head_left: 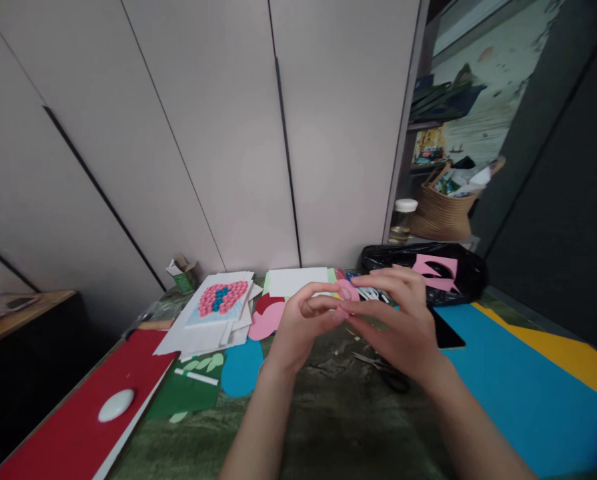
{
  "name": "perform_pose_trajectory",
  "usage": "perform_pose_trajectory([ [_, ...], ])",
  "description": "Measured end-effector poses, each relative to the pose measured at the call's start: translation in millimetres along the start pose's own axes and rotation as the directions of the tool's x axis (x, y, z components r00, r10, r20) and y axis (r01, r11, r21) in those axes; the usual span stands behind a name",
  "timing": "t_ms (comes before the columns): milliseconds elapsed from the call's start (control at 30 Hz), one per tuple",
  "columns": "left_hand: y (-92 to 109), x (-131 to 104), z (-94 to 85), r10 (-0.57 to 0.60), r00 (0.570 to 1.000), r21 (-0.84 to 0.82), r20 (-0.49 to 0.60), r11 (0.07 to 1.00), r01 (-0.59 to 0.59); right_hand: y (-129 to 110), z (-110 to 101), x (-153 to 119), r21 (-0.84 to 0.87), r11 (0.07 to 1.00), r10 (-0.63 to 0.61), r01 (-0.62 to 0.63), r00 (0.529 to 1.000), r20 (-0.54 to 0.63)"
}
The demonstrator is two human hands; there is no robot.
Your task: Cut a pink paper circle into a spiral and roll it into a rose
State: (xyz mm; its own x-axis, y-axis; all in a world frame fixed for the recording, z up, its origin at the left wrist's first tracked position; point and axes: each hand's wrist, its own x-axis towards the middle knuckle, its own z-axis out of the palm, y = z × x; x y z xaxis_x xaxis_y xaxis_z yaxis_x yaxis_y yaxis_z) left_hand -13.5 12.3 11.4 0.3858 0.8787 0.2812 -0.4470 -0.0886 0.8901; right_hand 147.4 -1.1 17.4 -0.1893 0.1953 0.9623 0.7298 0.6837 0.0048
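A person's two bare hands meet above a dark, grain-patterned surface (338, 430), with a small curled piece of pink paper (348, 289) raised between their fingertips. The left hand (311, 321) is bent in a loose pinch, thumb and forefinger on the curl; the right hand (395, 310) comes from the other side, thumb and forefinger close to it, remaining fingers loosely spread. The precise contact is blurred. Below and just beside the right hand lie black-handled scissors (379, 365). Further left are pink paper cutouts (267, 323), a blue paper shape (241, 371) and a white-and-green marker (197, 377). The curl looks light and springy, so a slackened pinch could let it unroll or drop among the scraps; squeezing too hard could crease or flatten it. Lowering the right hand carelessly might knock the scissors or catch skin on their blades, and a dropped pink piece could blend with the similarly coloured cutouts.
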Motion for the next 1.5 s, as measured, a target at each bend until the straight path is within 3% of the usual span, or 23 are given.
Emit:
perform_pose_trajectory([
  [433,2.7,-1.9,2.0,0.108,0.994,0.165,-0.030,0.981,-0.102,0.9,-0.6,-1.4,-0.020,0.999,-0.032,0.030,0.998,-0.054],
  [600,4.5,-3.0,1.9,0.121,0.987,0.225,-0.103,0.970,-0.096,0.0,-2.0,-1.2,-0.072,0.996,-0.057,0.053,0.997,-0.060],
  [767,4.9,-3.3,3.3,0.051,0.996,0.186,-0.072,0.982,-0.037,0.8,-1.6,-3.3,-0.147,0.981,-0.144,0.130,0.986,-0.089],
  [967,1.6,-0.2,6.0,0.103,0.988,0.208,-0.118,0.975,-0.077,7.1,1.2,-11.2,-0.212,0.949,-0.258,0.234,0.962,-0.094],
  [1100,-0.6,1.1,3.0,0.108,0.983,0.141,-0.150,0.986,-0.087,4.9,-0.1,-7.5,-0.165,0.971,-0.186,0.171,0.979,-0.086],
  [1300,-0.3,1.6,-0.4,0.030,0.996,-0.057,-0.082,0.998,-0.035,2.4,-2.7,-2.3,-0.104,0.991,-0.094,0.086,0.993,-0.070],
  [1500,-0.1,-0.4,0.3,0.103,0.981,-0.065,-0.165,0.991,-0.115,3.9,0.4,-1.6,-0.060,0.998,-0.029,0.026,0.999,-0.046],
])
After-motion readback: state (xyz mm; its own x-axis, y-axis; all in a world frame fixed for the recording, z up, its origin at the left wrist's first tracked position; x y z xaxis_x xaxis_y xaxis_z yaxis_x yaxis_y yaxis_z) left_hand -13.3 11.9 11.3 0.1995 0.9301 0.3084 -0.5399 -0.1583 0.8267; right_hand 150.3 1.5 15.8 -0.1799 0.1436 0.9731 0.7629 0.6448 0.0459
